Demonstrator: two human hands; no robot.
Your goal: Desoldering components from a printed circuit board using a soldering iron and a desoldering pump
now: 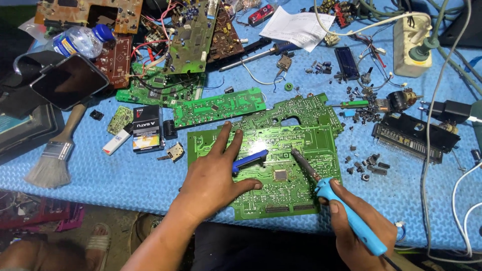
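Left hand (213, 180) lies flat, fingers spread, pressing down on the large green circuit board (301, 145) at the near middle of the counter (110, 170); a dark blue tool (249, 160) pokes out from under its fingers. Right hand (359, 228) is wrapped around a light blue soldering iron (334, 200), tip angled far-left and resting on the board just right of a square chip (280, 174).

Counter is covered in a blue textured foam mat, badly cluttered. Far left: stacked brown and green boards (191, 35) with loose wires, a plastic water bottle (80, 41), a dark phone (69, 81). Left, near edge: a paintbrush (55, 155), a small black and yellow box (147, 129), a white lighter (116, 140). Far middle: a sheet of paper (297, 26), a narrow green board (219, 106). Right: scattered small black components (369, 165), a black heatsink-type module (414, 138), a beige power strip (411, 45) with cables running off right.

Below the near edge: bare floor, a sandalled foot (95, 246) at bottom left.
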